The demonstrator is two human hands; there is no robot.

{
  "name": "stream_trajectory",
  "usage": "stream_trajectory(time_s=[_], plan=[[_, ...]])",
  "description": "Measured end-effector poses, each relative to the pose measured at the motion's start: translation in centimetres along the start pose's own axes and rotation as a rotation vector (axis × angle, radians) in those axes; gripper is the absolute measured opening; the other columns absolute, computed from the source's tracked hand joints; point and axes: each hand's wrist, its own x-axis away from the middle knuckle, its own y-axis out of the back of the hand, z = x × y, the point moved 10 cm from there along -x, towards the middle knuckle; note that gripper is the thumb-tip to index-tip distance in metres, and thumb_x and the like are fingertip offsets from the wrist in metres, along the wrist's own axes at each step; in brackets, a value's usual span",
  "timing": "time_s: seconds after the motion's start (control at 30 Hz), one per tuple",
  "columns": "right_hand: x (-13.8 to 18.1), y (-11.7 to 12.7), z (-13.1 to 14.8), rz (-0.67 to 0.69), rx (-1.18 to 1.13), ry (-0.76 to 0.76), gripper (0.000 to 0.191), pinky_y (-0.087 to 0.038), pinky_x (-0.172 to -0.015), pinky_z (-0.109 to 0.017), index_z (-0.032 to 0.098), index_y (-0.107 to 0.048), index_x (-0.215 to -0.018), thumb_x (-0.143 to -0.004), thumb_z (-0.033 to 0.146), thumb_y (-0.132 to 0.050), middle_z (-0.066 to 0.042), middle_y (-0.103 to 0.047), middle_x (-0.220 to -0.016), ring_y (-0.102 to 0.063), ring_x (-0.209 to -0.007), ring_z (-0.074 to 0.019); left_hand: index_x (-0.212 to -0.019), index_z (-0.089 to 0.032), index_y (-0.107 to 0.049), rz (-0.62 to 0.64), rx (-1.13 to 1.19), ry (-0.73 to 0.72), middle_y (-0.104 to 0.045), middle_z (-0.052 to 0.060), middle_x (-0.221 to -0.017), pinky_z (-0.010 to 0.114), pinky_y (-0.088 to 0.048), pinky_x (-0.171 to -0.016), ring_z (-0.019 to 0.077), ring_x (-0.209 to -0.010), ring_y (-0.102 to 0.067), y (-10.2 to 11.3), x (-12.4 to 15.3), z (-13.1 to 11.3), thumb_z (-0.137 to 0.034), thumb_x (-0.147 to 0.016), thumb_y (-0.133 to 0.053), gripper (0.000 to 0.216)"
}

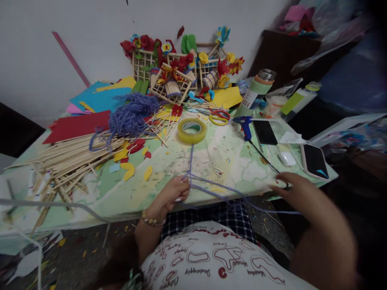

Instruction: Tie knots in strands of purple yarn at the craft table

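My left hand (177, 190) is closed at the table's near edge, pinching blue-purple yarn (191, 161). From these fingers one strand runs up to a roll of clear yellowish tape (192, 132) lying flat on the table. Other strands stretch right, over the table edge and my lap, towards my right forearm. My right hand (292, 187), blurred by motion, is raised near the right end of the table. Its thumb and fingers look apart, and nothing shows between their tips. Whether a strand touches this hand is hidden.
A yarn heap (133, 112) lies on thin wooden sticks (72, 157) at left. Stick frames with paper flowers (178, 76) stand against the wall. Scissors (219, 117), a blue glue gun (245, 127), a bottle (254, 94) and a phone (314, 161) are at right.
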Motion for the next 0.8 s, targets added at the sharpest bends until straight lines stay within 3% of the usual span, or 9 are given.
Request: stream_trajectory(time_s=[0.1,0.13,0.2,0.3,0.4,0.5,0.57,0.67,0.8], plan=[[-1.5,-6.7,13.6,0.163,-0.466,0.297,0.025,-0.038,-0.082,-0.036,0.022,-0.056,-0.1,-0.076,0.028,-0.052,-0.009,-0.058,-0.1,-0.052,-0.094,-0.0208,-0.06,-0.021,-0.025,0.011,-0.003,-0.011,-0.021,-0.014,-0.036,0.015,-0.007,-0.032,0.0,-0.03,-0.013,-0.1,0.1,0.0,-0.014,-0.06,-0.055,0.03],[-1.7,-8.9,17.1,0.221,-0.585,0.363,0.029,-0.038,-0.083,-0.035,0.022,-0.055,-0.102,-0.074,0.026,-0.055,-0.008,-0.056,-0.103,-0.051,-0.096,-0.0202,-0.06,-0.021,-0.025,0.015,0.003,-0.013,-0.021,-0.014,-0.036,0.016,-0.007,-0.032,0.0001,-0.03,-0.013,-0.1,0.1,0.0,-0.015,-0.06,-0.055,0.03],[-2.3,-12.4,21.3,0.272,-0.731,0.4,0.038,-0.038,-0.083,-0.034,0.021,-0.051,-0.107,-0.069,0.019,-0.057,-0.008,-0.055,-0.104,-0.05,-0.095,-0.0188,-0.059,-0.021,-0.025,0.016,0.032,-0.028,-0.021,-0.014,-0.034,0.016,-0.007,-0.032,0.0002,-0.029,-0.013,0.2,0.1,-0.1,-0.017,-0.062,-0.056,0.032],[-3.3,-15.6,22.1,0.347,-0.904,0.258,0.035,-0.041,-0.069,-0.027,0.018,-0.051,-0.104,-0.069,0.017,-0.053,-0.002,-0.056,-0.082,-0.052,-0.073,-0.0129,-0.059,-0.021,-0.024,0.029,0.083,-0.072,-0.021,-0.014,-0.034,0.016,-0.008,-0.032,0.0003,-0.027,-0.014,0.8,0.4,-0.3,-0.019,-0.064,-0.057,0.034],[-3.7,-16.2,20.3,0.478,-1.081,0.057,0.025,-0.031,-0.047,-0.02,0.017,-0.054,-0.094,-0.069,0.02,-0.053,0.006,-0.044,-0.057,-0.037,-0.047,-0.0066,-0.058,-0.021,-0.024,0.029,0.094,-0.099,-0.021,-0.014,-0.035,0.016,-0.008,-0.032,0.0,-0.027,-0.014,1.3,0.8,-0.6,-0.019,-0.064,-0.058,0.034],[-2.6,-16.4,19.3,0.721,-1.393,-0.175,0.021,-0.017,-0.039,-0.018,0.016,-0.053,-0.091,-0.071,0.022,-0.053,0.009,-0.032,-0.045,-0.021,-0.039,-0.0047,-0.058,-0.021,-0.025,0.011,0.067,-0.088,-0.022,-0.014,-0.035,0.016,-0.008,-0.032,0.0001,-0.028,-0.014,1.5,0.9,-0.6,-0.019,-0.062,-0.058,0.034],[-0.9,-16.8,19.8,0.935,-1.649,-0.334,0.016,-0.014,-0.037,-0.017,0.014,-0.052,-0.088,-0.074,0.021,-0.048,0.009,-0.027,-0.042,-0.016,-0.037,-0.0048,-0.058,-0.021,-0.024,-0.006,0.024,-0.081,-0.021,-0.014,-0.035,0.017,-0.007,-0.033,0.0008,-0.029,-0.014,1.3,0.7,-0.6,-0.019,-0.061,-0.057,0.033],[1.5,-17.1,21.5,1.204,-1.896,-0.479,0.012,-0.012,-0.035,-0.015,0.011,-0.051,-0.079,-0.076,0.013,-0.039,0.009,-0.024,-0.038,-0.011,-0.036,-0.0048,-0.059,-0.022,-0.023,-0.098,-0.142,-0.103,-0.021,-0.013,-0.035,0.017,-0.011,-0.034,0.0027,-0.03,-0.016,1.8,0.5,-0.6,-0.018,-0.061,-0.051,0.028],[3.7,-17.2,23.6,1.403,-1.956,-0.486,0.016,-0.012,-0.033,-0.014,0.011,-0.05,-0.076,-0.081,0.012,-0.035,0.009,-0.025,-0.036,-0.009,-0.034,-0.0047,-0.059,-0.02,-0.028,-0.316,-0.581,-0.266,-0.029,-0.01,-0.045,0.018,-0.019,-0.039,0.0047,-0.04,-0.027,2.8,1.0,-2.1,-0.016,-0.06,-0.048,0.02]])
